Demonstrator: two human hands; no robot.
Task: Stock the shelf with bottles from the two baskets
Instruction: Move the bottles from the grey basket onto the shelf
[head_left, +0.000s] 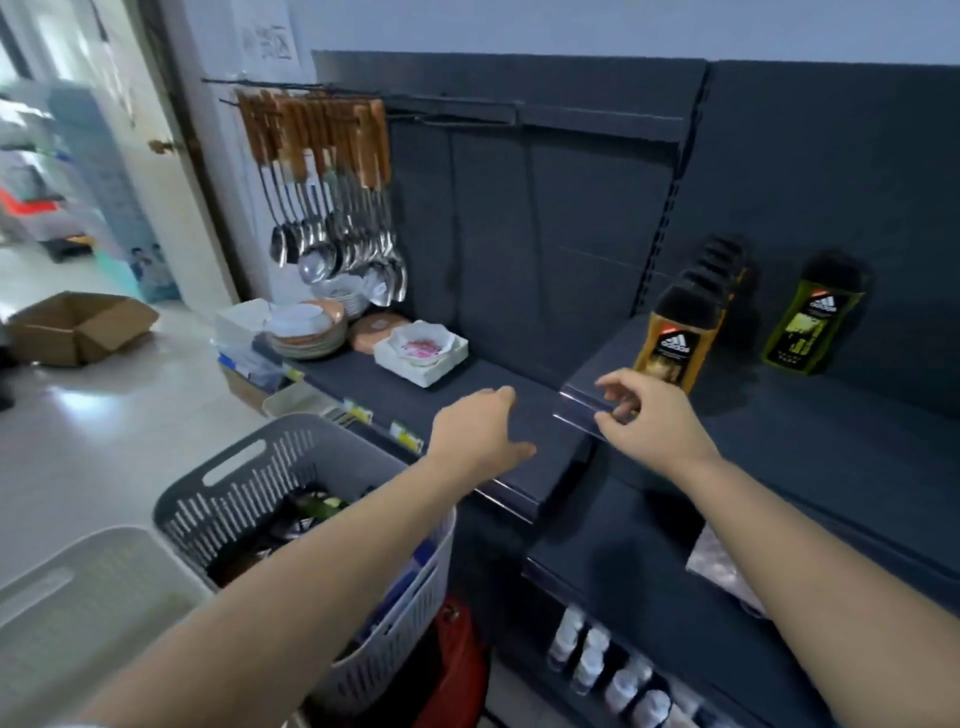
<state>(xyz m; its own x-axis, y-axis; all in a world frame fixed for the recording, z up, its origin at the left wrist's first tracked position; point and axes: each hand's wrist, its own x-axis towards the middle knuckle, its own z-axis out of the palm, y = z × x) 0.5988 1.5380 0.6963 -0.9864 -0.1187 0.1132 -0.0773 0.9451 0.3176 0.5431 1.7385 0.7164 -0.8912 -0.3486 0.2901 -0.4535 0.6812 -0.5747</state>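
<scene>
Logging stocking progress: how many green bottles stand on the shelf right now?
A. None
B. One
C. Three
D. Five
B: a single green bottle stands on the shelf, apart to the right of the row of orange bottles.

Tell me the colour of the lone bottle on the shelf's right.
The bottle is olive green with a black cap; the head view shows it best.
</scene>
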